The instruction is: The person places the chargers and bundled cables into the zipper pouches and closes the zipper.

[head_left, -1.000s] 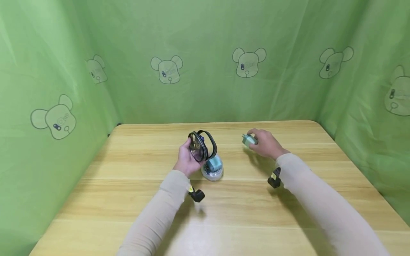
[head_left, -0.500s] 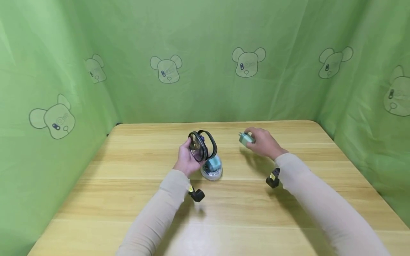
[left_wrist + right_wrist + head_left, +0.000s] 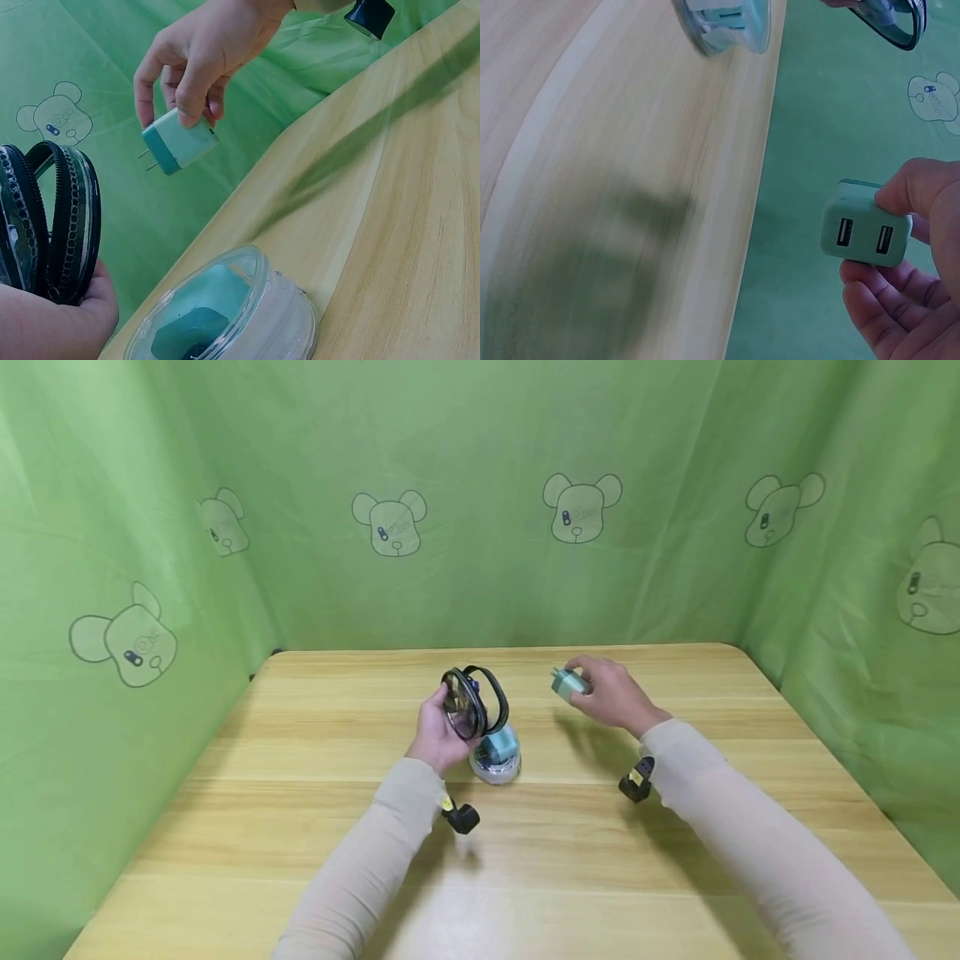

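Observation:
My left hand (image 3: 438, 735) holds a small round pouch with black zipper edges (image 3: 71, 225) and see-through sides, its zip undone and its two halves spread apart. To the right, my right hand (image 3: 617, 695) pinches a pale green plug charger (image 3: 570, 685) between thumb and fingers, above the table. Two metal prongs stick out of the charger's darker teal end in the left wrist view; the right wrist view shows two USB ports on its other end. Beside my left hand a clear round container (image 3: 497, 768) stands on the table, with teal items inside that are partly hidden.
The wooden table (image 3: 570, 860) carries all of this. Green curtains (image 3: 480, 585) with printed bear faces close in the back and both sides. Each wrist wears a small black camera (image 3: 461, 818).
My right hand has moved slightly left with the charger, closer to the pouch. The left hand, pouch and clear container have stayed put.

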Motion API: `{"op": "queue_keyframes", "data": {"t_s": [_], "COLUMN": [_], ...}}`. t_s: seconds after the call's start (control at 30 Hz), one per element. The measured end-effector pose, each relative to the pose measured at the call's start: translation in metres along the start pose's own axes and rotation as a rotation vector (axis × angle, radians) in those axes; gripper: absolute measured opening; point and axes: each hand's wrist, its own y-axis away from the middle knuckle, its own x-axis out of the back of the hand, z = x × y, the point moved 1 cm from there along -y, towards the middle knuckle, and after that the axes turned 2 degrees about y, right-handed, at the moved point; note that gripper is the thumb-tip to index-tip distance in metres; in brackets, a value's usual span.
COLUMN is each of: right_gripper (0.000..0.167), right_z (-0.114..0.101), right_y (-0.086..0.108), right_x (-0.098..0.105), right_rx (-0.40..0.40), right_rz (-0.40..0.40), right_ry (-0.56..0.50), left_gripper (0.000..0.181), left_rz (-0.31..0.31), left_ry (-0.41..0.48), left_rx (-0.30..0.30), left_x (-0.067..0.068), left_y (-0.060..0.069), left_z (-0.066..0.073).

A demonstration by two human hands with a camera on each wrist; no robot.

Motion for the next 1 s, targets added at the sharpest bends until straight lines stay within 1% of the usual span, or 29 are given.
{"op": "queue_keyframes", "data": {"t_s": [0.43,0.87,1.0], "right_gripper": [0.041,0.04,0.04], "right_z": [-0.015,-0.027,-0.032], "right_y": [0.002,0.005,0.005], "right_x": [0.003,0.005,0.007], "right_rx": [0.018,0.069,0.086], "right_rz": [0.003,0.033,0.045], "right_ry": [-0.017,-0.021,-0.02], "left_gripper": [0.03,0.034,0.038], "left_rz": [-0.006,-0.012,-0.013], "left_ry": [0.013,0.01,0.017], "left_rx": [-0.001,-0.002,0.002], "left_x": [0.0,0.0,0.001], "left_y": [-0.001,0.0,-0.001], "left_z": [-0.001,-0.003,-0.003]}}
